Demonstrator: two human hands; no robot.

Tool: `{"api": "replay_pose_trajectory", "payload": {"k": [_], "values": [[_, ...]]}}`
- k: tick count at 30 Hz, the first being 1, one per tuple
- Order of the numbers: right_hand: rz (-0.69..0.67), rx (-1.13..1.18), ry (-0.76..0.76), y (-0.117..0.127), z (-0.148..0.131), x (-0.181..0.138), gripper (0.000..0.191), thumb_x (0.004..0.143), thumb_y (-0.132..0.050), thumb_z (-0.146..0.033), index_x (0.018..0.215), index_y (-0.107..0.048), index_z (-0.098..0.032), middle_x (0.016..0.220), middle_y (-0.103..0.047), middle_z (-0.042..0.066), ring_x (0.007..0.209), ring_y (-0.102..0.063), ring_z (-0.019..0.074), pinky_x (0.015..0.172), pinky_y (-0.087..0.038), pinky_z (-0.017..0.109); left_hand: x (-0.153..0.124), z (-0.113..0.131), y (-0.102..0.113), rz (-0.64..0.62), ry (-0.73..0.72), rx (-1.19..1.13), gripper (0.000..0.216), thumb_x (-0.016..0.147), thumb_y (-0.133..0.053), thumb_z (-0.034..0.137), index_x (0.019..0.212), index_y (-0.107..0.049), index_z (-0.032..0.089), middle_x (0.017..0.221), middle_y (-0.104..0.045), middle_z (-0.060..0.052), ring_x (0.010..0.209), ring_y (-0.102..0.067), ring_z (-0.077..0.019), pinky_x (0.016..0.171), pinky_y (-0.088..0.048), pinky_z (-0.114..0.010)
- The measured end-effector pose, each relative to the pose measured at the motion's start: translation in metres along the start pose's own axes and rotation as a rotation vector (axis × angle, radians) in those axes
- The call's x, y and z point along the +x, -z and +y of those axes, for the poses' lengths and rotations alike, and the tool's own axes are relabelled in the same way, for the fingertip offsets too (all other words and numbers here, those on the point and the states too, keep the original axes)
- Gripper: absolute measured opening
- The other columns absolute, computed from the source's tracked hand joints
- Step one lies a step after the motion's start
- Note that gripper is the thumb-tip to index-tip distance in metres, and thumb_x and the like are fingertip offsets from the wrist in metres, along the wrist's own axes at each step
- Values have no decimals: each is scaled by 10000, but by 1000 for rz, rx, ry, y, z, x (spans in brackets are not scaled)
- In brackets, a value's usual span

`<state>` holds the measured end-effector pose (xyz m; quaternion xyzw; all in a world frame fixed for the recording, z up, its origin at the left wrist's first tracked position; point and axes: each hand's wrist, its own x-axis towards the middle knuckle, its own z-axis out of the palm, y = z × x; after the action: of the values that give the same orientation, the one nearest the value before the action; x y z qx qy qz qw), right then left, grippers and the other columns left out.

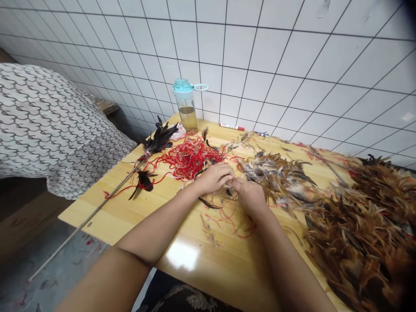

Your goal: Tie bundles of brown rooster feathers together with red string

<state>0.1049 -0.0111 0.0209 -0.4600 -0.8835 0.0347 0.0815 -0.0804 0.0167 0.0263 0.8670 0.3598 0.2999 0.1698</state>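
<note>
My left hand (215, 177) and my right hand (249, 194) meet low over the middle of the table, fingers pinched closed fingertip to fingertip. What they pinch is too small and too covered to make out; a dark feather tip shows just below them. Beside my left hand lies a tangled heap of red string (190, 158). Loose red strands (232, 214) trail across the wood under my wrists. To the right of my right hand is a pile of brown and grey feathers (276, 175).
A stick with black feathers (159, 141) tied at its top juts over the table's left edge. At the back stand a blue-lidded bottle (186, 108) and a red-capped marker (231, 127). Large brown feather bundles (360, 247) cover the right side. Patterned cloth (61, 125) hangs at left.
</note>
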Motion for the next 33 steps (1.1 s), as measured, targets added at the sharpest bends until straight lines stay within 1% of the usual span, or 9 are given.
{"api": "replay_pose_trajectory", "payload": {"k": [3,6,11,15,17,20,24,28,33], "values": [[135,293,3,1,6,1,269,774,-373,-73,791,-602,-212,813,-615,33,730,-535,153,613,-329,258,0,-8,0,-7,2,-215,150,865,-490,236,862,-608,143,866,-644,-58,813,-579,-142,745,-437,-247],[315,622,-66,-4,11,3,193,755,-370,-136,642,-511,-205,661,-546,18,652,-500,153,629,-363,265,2,-3,-5,45,6,-262,156,846,-520,238,889,-631,138,913,-669,-69,837,-601,-155,758,-444,-255],[442,1162,-561,-30,8,8,260,774,-447,-419,613,-450,-215,455,-420,-52,455,-361,112,499,-298,246,4,15,-19,92,8,-149,196,887,-444,209,820,-620,156,840,-659,-46,802,-578,-141,768,-435,-262],[452,1344,-696,-44,2,11,286,729,-497,-469,615,-434,-215,448,-379,-74,449,-330,97,481,-277,231,3,24,-27,91,-73,30,235,912,-392,218,804,-590,150,827,-619,-66,813,-536,-156,785,-423,-282],[453,1227,-705,-43,2,10,261,759,-461,-423,604,-435,-215,476,-413,-53,477,-360,112,492,-298,240,3,28,-28,85,-110,132,250,917,-374,213,787,-577,148,807,-602,-69,799,-516,-163,773,-414,-289],[451,811,-597,-32,0,6,190,797,-410,-274,690,-549,-200,692,-583,21,648,-484,154,585,-358,260,2,35,-27,93,-153,269,243,911,-367,186,771,-563,149,773,-584,-64,772,-494,-168,751,-400,-295],[283,328,-612,-14,-7,1,314,830,-346,-150,957,-619,-237,983,-629,37,754,-537,162,599,-341,259,0,42,-27,140,-145,374,195,886,-402,164,755,-546,151,750,-564,-54,735,-474,-167,715,-387,-296],[148,122,-621,-10,-10,1,289,897,-343,-220,1007,-606,-267,1009,-628,20,693,-551,137,550,-308,252,-1,41,-31,108,-154,442,183,880,-416,153,751,-546,148,748,-556,-54,726,-462,-171,702,-380,-306],[71,-163,-450,-10,-8,1,241,916,-360,-213,911,-601,-208,913,-626,54,696,-581,133,571,-311,253,0,35,-27,49,-184,561,181,903,-414,179,832,-575,137,798,-548,-74,801,-462,-193,710,-370,-328]]}}
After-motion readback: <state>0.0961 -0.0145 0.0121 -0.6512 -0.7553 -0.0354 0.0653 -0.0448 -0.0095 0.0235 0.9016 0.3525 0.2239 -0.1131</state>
